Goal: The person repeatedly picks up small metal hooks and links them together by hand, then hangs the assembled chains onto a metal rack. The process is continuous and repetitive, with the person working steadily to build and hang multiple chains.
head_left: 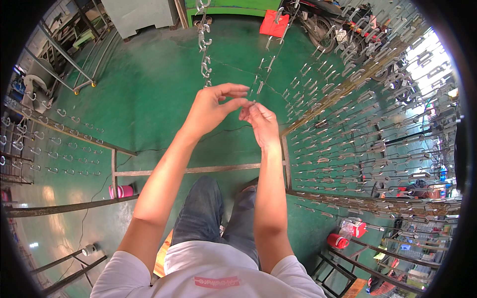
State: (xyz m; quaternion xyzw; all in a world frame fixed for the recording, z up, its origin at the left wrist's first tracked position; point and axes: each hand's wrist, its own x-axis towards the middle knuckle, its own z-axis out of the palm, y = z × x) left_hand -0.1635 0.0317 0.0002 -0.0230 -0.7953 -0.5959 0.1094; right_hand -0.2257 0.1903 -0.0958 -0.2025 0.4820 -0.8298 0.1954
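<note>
My left hand (pixel 212 110) reaches in from the left with its fingers stretched and apart from the thumb. Its thumb tip comes close to my right hand (pixel 261 121), whose thumb and fingers are pinched on a small metal piece (pixel 254 102). Most of that piece is hidden by the fingertips. Just above the hands hangs a thin strand of silvery metal hooks (pixel 261 85). A thicker hanging strand of metal links (pixel 203 44) comes down behind my left hand.
Many rows of metal hooks (pixel 343 134) hang along a rack on my right. More hooks (pixel 57 141) hang at the left. A wooden bar (pixel 223 168) crosses before my legs. An orange-red bag (pixel 274 23) and motorbike (pixel 318 30) stand beyond; a red jug (pixel 338 241) is lower right.
</note>
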